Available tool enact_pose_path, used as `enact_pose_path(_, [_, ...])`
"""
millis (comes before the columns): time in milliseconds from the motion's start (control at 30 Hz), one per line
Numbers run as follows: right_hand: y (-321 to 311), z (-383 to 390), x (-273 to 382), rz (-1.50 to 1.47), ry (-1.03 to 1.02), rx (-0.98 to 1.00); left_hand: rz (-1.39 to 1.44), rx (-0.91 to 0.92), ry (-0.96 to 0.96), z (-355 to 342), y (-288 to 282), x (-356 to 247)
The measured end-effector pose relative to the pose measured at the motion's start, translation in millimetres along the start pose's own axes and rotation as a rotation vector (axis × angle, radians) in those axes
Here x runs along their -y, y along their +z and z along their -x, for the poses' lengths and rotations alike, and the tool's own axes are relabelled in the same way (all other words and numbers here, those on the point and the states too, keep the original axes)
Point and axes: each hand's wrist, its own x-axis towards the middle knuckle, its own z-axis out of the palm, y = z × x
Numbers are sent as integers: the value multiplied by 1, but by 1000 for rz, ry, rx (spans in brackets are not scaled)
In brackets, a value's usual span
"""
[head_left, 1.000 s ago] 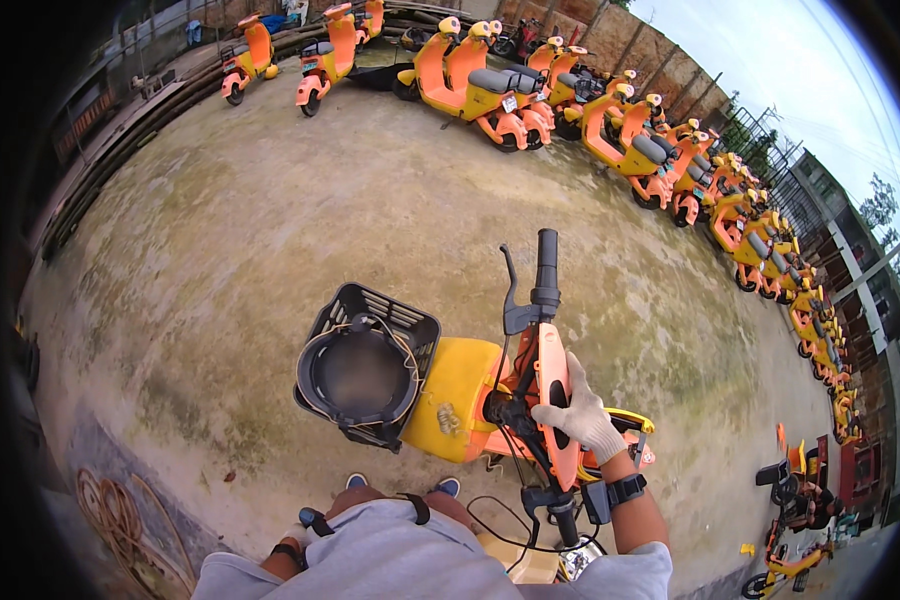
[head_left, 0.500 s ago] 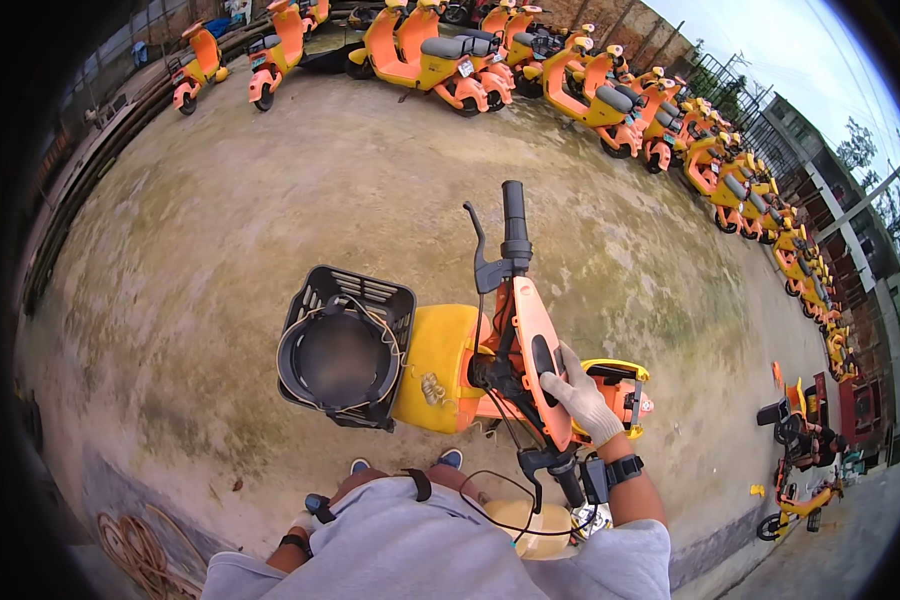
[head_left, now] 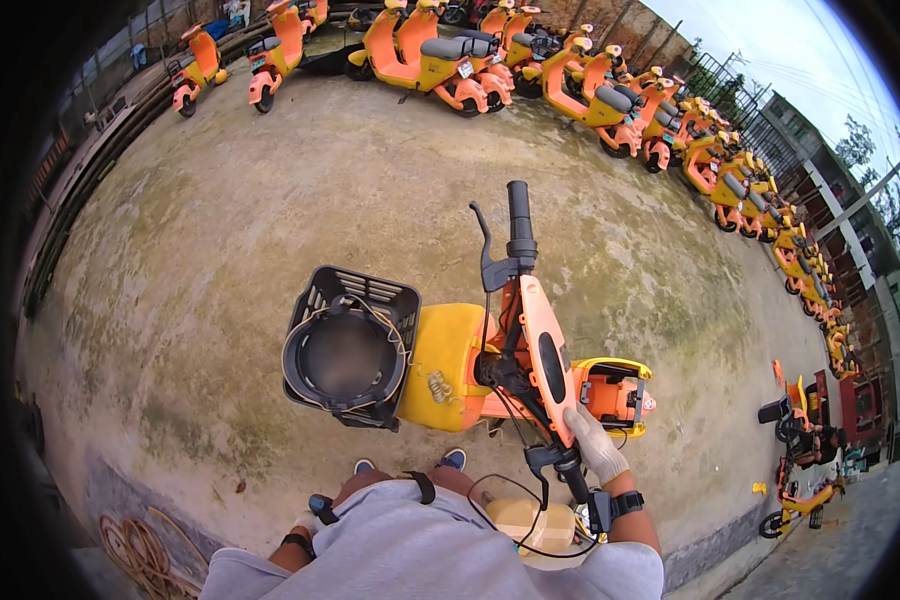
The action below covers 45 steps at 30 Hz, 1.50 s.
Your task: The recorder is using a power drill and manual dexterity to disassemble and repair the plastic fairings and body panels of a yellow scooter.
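The right grip (head_left: 598, 450), in a pale knitted glove, touches the near end of an orange cover (head_left: 536, 312) on the handlebar (head_left: 515, 375); some of its fingers are out of sight, so I cannot tell how firmly it is closed. A dark strap (head_left: 627, 503) circles that wrist, with a small dark box (head_left: 599, 511) just beside it. The left grip (head_left: 302, 524) is low, close to the person's side, mostly hidden, and its state cannot be told.

The cover has a black oval panel (head_left: 551, 366). Beyond it, the handlebar ends in a black rubber handle (head_left: 519, 215) with a brake lever (head_left: 483, 238) alongside. All this belongs to a scooter (head_left: 483, 408), which spans the space right in front of the person. To the right of the cover is a yellow-rimmed part (head_left: 643, 373) with orange inside. To its left is the yellow body (head_left: 448, 345), with a small metallic coil (head_left: 438, 386) on it, then a black basket (head_left: 406, 305) carrying a round black container (head_left: 296, 352), its middle blurred. Below the handlebar sits a tan container (head_left: 526, 523).

Farther out, a hose-like coil (head_left: 135, 560) lies at lower left on the concrete ground (head_left: 370, 190). Many orange and yellow scooters (head_left: 395, 55) line the far and right edges, and another person (head_left: 823, 443) is beside scooters at the right.
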Motion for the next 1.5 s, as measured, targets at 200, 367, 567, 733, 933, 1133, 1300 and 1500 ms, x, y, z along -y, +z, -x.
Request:
enact_pose_path(200, [34,21,26,-244,48,-49,21,27,-1,-3,-6,9])
enact_pose_path(367, [18,18,-11,-190,54,-135,102,39,28,-23,-8,24])
enact_pose_path(567, [28,23,-18,-114,40,-171,128,6,-15,-68,2,81])
enact_pose_path(733, [46,34,-4,-123,6,-239,96,49,35,-56,-15,83])
enact_pose_path(933, [51,42,30,131,-23,-224,95,18,5,-39,-43,84])
enact_pose_path(1133, [58,37,55,210,-40,-169,-8,70,-5,-42,-62,92])
enact_pose_path(1300, [54,24,42,96,-203,-163,-6,27,36,-32,-73,81])
enact_pose_path(1500, [58,17,57,125,-189,-231,-3,-2,85,-37,-70,93])
